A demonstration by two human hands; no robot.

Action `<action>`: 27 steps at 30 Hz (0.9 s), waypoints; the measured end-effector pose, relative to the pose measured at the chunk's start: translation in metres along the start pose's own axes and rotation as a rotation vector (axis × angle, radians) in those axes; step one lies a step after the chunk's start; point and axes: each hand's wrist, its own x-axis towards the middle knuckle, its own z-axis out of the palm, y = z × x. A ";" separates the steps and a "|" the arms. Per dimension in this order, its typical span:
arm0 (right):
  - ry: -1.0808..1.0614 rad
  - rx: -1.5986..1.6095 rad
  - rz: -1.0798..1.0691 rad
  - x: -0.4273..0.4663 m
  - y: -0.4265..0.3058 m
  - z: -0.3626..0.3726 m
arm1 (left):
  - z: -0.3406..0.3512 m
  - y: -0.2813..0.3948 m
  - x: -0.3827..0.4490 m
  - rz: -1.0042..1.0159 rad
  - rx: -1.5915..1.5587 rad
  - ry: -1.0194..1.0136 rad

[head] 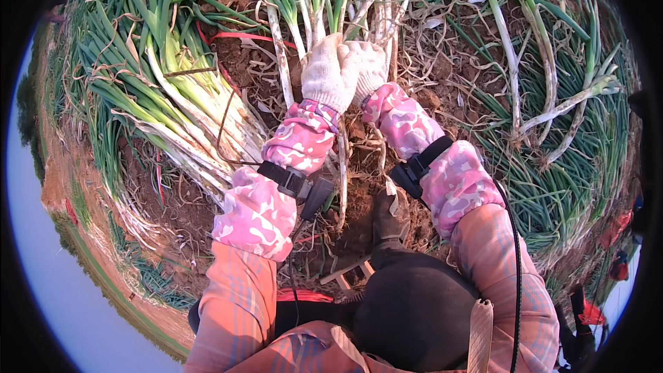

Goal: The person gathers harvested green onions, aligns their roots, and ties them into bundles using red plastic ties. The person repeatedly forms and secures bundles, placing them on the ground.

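My left hand, in a white knit glove, is closed around long green onion stalks. A pale stalk with roots hangs below its wrist. Against it, side by side, lies my gloved right hand, its fingers curled. More soil-stained onion stalks pass just above and behind the right hand. What its fingertips grip is hidden. Pink camouflage sleeves cover both forearms, and each carries a black strap with a small device.
To the left lies a thick onion bundle with a thin bent rod across it. Red tape runs over the soil. Several loose onions lie at right on a green heap. My boot stands below my hands.
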 end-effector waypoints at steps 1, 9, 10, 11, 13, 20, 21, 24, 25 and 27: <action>-0.134 0.162 0.057 -0.003 -0.011 -0.001 | 0.006 -0.003 0.013 0.179 -0.070 0.017; 0.159 0.526 0.632 -0.027 0.077 -0.047 | 0.019 -0.015 0.048 0.249 0.601 -0.825; 0.056 0.592 0.693 -0.019 0.085 -0.042 | 0.020 -0.013 0.042 0.292 0.601 -0.711; 0.019 0.647 0.766 -0.008 0.089 -0.037 | 0.019 -0.011 0.035 0.327 0.610 -0.631; 0.038 0.765 0.718 0.009 0.086 -0.024 | 0.017 -0.006 0.021 0.390 0.647 -0.634; -0.189 1.542 0.819 -0.018 0.088 -0.064 | 0.003 0.005 0.009 0.191 0.415 -0.616; -0.209 1.561 0.710 -0.036 0.091 -0.074 | 0.001 0.004 0.007 0.302 0.463 -0.638; -0.220 1.538 0.837 -0.085 0.103 -0.104 | -0.002 0.005 -0.010 0.367 0.582 -0.629; -0.212 1.502 0.927 -0.098 0.105 -0.113 | -0.003 0.006 -0.014 0.351 0.614 -0.691; -0.167 1.293 0.944 -0.116 0.105 -0.128 | -0.002 0.019 -0.037 0.180 0.470 -0.554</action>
